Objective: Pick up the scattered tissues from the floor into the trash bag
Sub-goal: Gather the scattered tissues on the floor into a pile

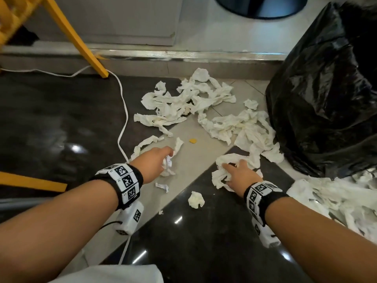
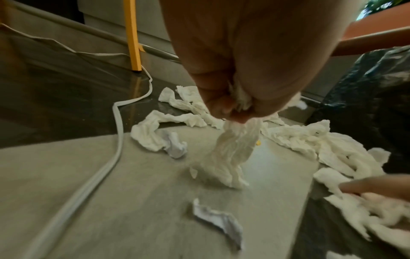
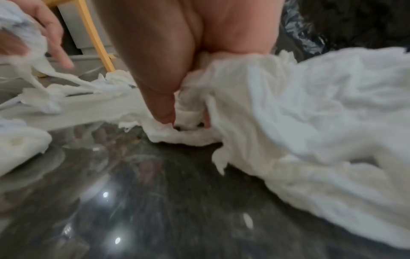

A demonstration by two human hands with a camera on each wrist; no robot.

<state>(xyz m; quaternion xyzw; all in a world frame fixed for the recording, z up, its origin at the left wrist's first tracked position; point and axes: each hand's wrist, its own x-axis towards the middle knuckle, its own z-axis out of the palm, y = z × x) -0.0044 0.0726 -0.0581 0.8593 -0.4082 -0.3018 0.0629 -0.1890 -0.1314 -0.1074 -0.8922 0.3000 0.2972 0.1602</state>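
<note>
Head view evenly lit, mostly sharp; small overhead-light glints on the glossy dark polished floor tile point(image 1: 204, 237). Straight lines bow toward the edges, corners soft. Both wrist views dimmer and motion-blurred, worst on the right wrist. Crumpled white tissue paper point(image 3: 310, 112) nearly blown out. Shiny black plastic trash bag point(image 1: 326, 88) shows specular highlights.

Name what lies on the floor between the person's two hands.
In the head view, between the left hand and the right hand lies mostly bare floor; a small crumpled tissue ball sits just nearer the camera.
</note>
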